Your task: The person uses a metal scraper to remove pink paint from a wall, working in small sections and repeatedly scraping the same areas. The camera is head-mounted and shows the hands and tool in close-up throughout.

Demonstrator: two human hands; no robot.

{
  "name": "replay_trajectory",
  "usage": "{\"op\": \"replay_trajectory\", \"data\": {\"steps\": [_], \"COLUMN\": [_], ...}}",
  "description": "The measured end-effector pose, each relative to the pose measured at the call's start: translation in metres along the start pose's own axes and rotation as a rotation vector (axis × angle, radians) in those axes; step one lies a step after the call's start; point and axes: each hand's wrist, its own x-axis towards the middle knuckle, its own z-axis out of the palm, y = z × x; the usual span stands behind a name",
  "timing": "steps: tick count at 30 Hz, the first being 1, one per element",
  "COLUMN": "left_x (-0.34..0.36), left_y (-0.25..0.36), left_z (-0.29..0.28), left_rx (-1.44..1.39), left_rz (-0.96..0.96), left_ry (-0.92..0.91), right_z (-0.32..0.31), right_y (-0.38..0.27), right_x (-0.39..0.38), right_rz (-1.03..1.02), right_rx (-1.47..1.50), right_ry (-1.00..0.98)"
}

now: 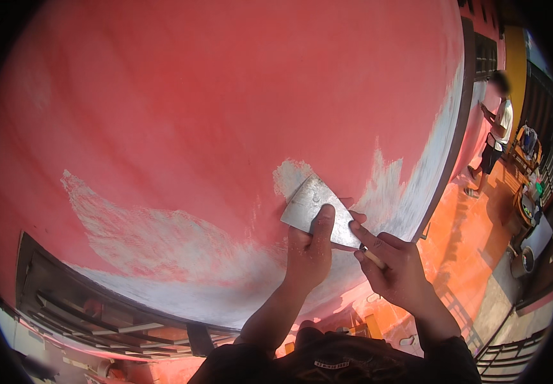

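Note:
A wide metal scraper [302, 208] is tilted with its broad edge at a pale bare patch [287, 173] on the red-pink wall [225, 96]. The fingers of my right hand [397, 265] are wrapped round its short light handle [374, 258], with some fingers reaching onto the narrow end of the blade. My left hand [310, 259] grips the lower side of the blade, thumb lying on its metal face. The other left fingers are mostly hidden behind the blade.
Pale stretches [155, 237] run along the wall's lower left, and more [385, 185] rise at its right. A dark window frame [84, 307] is at lower left. Across the orange floor [446, 256], another person [499, 125] stands at a wall, near chairs [525, 153] with items on them.

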Motion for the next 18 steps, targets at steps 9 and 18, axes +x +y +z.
{"op": "replay_trajectory", "data": {"steps": [9,18], "left_x": [-0.003,-0.002], "left_y": [0.0,0.009], "left_z": [0.0,0.002], "left_rx": [0.003,-0.036], "left_rz": [-0.031,-0.008], "left_ry": [-0.023,-0.008], "right_z": [-0.004,-0.011], "right_y": [0.002,-0.011], "right_x": [-0.002,0.004], "right_rz": [-0.006,-0.021], "right_rx": [-0.034,0.005], "right_ry": [-0.014,-0.039]}}
